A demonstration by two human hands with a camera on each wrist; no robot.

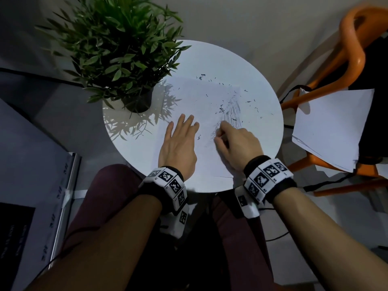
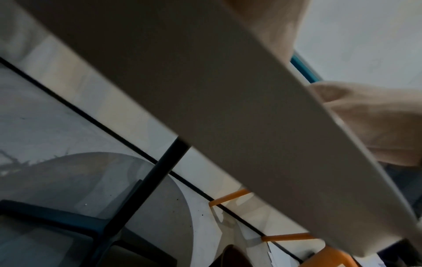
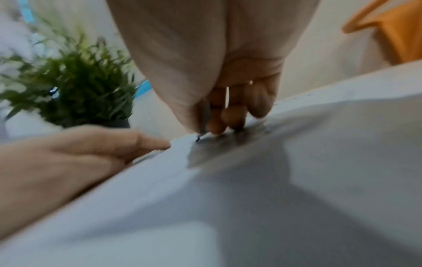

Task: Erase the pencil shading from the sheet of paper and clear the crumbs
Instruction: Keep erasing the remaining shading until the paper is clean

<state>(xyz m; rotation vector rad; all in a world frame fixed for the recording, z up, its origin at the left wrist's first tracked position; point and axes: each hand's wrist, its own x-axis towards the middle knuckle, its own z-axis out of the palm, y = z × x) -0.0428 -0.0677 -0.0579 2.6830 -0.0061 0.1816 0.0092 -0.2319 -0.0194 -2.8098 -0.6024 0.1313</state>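
Just beyond the right hand (image 1: pixel 237 143), pencil shading (image 1: pixel 232 113) on the sheet (image 1: pixel 189 97).

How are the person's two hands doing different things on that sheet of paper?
The left hand lies flat with straight, spread fingers, pressing the sheet of paper; the right hand has its fingers curled, tips down at the paper. The left hand rests on a bare part of the sheet; the right hand works at the edge of the pencil shading. What the right hand pinches is too hidden to name. Both wear marker-covered wristbands.
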